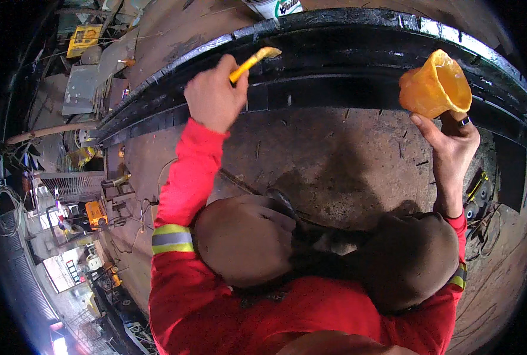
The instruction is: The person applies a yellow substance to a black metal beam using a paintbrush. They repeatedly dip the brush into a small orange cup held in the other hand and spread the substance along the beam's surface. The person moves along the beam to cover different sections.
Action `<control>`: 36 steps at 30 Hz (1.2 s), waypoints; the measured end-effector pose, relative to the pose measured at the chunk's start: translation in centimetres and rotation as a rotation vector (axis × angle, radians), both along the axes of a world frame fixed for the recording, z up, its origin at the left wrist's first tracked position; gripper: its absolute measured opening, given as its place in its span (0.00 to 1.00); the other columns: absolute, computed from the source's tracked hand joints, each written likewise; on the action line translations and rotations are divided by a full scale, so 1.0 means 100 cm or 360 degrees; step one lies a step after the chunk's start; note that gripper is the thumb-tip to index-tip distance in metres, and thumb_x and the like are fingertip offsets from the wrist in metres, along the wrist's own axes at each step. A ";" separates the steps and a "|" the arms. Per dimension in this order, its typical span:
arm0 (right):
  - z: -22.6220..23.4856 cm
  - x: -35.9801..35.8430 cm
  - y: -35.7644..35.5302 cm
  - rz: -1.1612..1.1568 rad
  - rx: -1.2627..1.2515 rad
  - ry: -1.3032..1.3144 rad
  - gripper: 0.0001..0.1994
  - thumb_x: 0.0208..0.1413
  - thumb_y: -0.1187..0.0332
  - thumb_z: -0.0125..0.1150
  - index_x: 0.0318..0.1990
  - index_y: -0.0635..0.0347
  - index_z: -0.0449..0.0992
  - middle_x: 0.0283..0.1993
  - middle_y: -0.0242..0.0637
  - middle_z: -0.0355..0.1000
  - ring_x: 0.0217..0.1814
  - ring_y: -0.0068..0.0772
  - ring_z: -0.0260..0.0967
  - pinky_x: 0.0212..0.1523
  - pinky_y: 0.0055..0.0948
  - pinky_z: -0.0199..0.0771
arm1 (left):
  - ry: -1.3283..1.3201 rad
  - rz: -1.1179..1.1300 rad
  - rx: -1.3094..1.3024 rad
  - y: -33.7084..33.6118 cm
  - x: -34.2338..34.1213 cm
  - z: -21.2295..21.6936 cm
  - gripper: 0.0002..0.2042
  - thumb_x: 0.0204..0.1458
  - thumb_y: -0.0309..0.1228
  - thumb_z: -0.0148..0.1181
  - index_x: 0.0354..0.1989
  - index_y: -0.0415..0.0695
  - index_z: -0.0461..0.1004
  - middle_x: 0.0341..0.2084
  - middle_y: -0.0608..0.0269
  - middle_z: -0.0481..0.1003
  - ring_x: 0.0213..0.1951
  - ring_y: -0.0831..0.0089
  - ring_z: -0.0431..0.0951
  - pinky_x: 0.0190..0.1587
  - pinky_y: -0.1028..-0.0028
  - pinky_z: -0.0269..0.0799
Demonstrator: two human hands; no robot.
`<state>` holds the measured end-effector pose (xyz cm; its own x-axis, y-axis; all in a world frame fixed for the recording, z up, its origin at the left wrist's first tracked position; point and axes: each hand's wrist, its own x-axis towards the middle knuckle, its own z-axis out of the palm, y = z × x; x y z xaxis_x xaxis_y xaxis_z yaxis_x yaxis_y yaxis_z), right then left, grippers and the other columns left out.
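My left hand is closed round a thin yellow-handled tool. Its flat, tan tip is tilted up to the right; whether it is a brush or a spreader I cannot tell. At the right, my right hand grips an orange-yellow cup-shaped container from below, its thumb on the near side and the open mouth tilted to the right. The inside looks smeared. Both hands are over or beside a long black steel beam that runs across the far side. The tool's tip appears in front of the beam; whether it touches is unclear.
Beyond the beam stands a white bucket. Metal scraps, a yellow box and a grey sheet lie at the left, with an orange machine nearer. Cables and dark round parts sit on the floor at the right.
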<state>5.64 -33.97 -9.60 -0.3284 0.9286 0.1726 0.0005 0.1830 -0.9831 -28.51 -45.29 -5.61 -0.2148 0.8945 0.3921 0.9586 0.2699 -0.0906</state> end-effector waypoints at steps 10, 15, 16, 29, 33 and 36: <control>0.000 0.000 0.000 -0.0026 0.0082 0.0034 0.24 0.40 0.80 0.74 0.49 0.71 0.75 0.44 0.40 0.77 0.46 0.28 0.74 0.52 0.28 0.71 | -0.0413 -0.0149 0.0195 -0.032 0.017 0.024 0.07 0.53 0.31 0.63 0.38 0.43 0.77 0.24 0.53 0.77 0.26 0.65 0.80 0.29 0.72 0.71; -0.001 -0.002 -0.002 -0.0014 0.0111 0.0076 0.23 0.40 0.79 0.74 0.48 0.71 0.76 0.42 0.39 0.78 0.45 0.26 0.74 0.51 0.26 0.71 | -0.0204 -0.0199 0.0085 0.012 0.013 0.040 0.08 0.51 0.37 0.60 0.35 0.50 0.78 0.20 0.54 0.76 0.25 0.54 0.78 0.27 0.61 0.71; -0.001 -0.001 -0.002 -0.0019 0.0130 0.0082 0.23 0.40 0.79 0.74 0.47 0.71 0.76 0.42 0.38 0.78 0.44 0.25 0.74 0.51 0.26 0.71 | -0.0099 -0.0152 -0.0022 0.021 0.015 0.047 0.08 0.51 0.38 0.60 0.34 0.50 0.78 0.20 0.54 0.76 0.25 0.54 0.78 0.28 0.60 0.72; -0.001 0.008 0.000 -0.0072 0.0121 0.0146 0.24 0.39 0.77 0.76 0.47 0.70 0.76 0.41 0.37 0.78 0.43 0.24 0.73 0.49 0.25 0.71 | -0.0681 -0.0324 -0.0160 0.031 0.016 0.068 0.08 0.49 0.31 0.63 0.35 0.40 0.78 0.25 0.54 0.78 0.30 0.64 0.80 0.35 0.69 0.73; -0.003 0.009 -0.001 -0.0119 0.0081 0.0142 0.24 0.39 0.76 0.76 0.47 0.70 0.76 0.41 0.37 0.78 0.43 0.25 0.73 0.49 0.25 0.71 | -0.0914 -0.0372 -0.0141 0.000 -0.009 0.066 0.08 0.48 0.23 0.64 0.38 0.37 0.78 0.28 0.58 0.79 0.32 0.75 0.78 0.37 0.76 0.72; -0.003 0.008 -0.001 -0.0100 0.0098 0.0058 0.24 0.40 0.76 0.76 0.48 0.70 0.76 0.41 0.37 0.78 0.44 0.25 0.73 0.50 0.26 0.71 | -0.0589 -0.0678 -0.0232 -0.005 -0.025 0.048 0.10 0.46 0.20 0.62 0.39 0.41 0.78 0.31 0.60 0.77 0.33 0.69 0.78 0.38 0.75 0.72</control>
